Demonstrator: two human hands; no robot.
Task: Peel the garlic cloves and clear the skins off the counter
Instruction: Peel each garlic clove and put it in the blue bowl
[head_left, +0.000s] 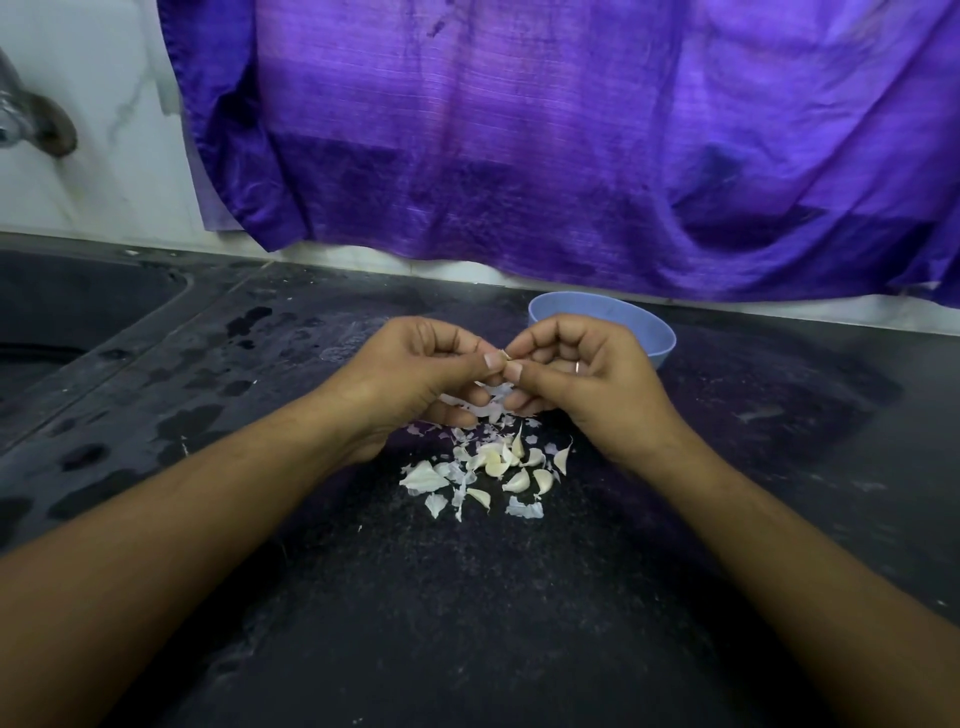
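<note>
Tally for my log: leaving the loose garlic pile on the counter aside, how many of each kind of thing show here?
Hands: 2, left hand and right hand
Garlic clove pinched between them: 1
Blue bowl: 1
Purple cloth: 1
Tap: 1
Sink: 1
Total: 7

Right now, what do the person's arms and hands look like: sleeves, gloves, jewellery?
Both hands are bare, with no gloves. The left hand wears nothing; the right hand has a thin metallic ring on one finger. The left forearm and right forearm are uncovered to the frame edge; no sleeve, watch or bracelet shows. The visible nails are short and unpainted.
</note>
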